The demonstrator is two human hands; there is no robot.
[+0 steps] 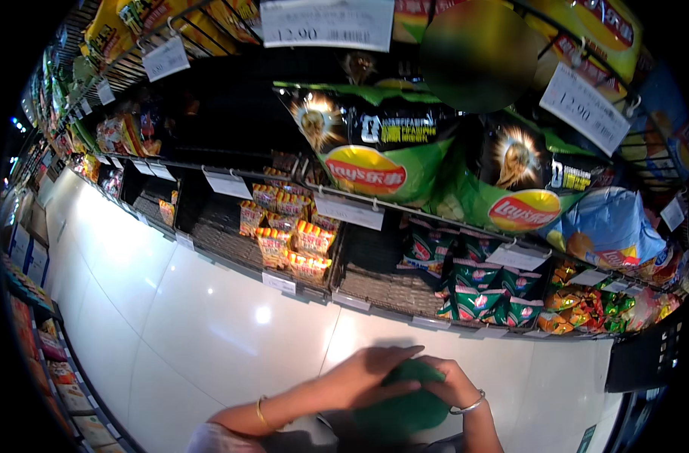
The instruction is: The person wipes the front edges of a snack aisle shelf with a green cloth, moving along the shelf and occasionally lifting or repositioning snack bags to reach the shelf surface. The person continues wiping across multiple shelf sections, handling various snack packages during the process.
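Low in the view, my left hand (pixel 373 376) lies with fingers stretched over a dark green item (pixel 404 405), blurred, its kind unclear. On the other side of this green item, my right hand (pixel 449 382) has its fingers bent onto the top edge. The two hands are close together above the floor, in front of the snack shelves. Among the goods facing me are small green snack packets (pixel 474 303) in a bottom bin, orange and yellow snack packets (pixel 291 249) in another, and large Lay's chip bags (pixel 373 153) on the shelf above.
A wire shelf with price tags (pixel 350 212) runs across above the bottom bins. Wrapped sweets (pixel 582 308) fill a bin at the right, near a black crate (pixel 641 357). Another shelf of packaged goods (pixel 73 390) stands at the left. Glossy floor tiles (pixel 208 317) lie between.
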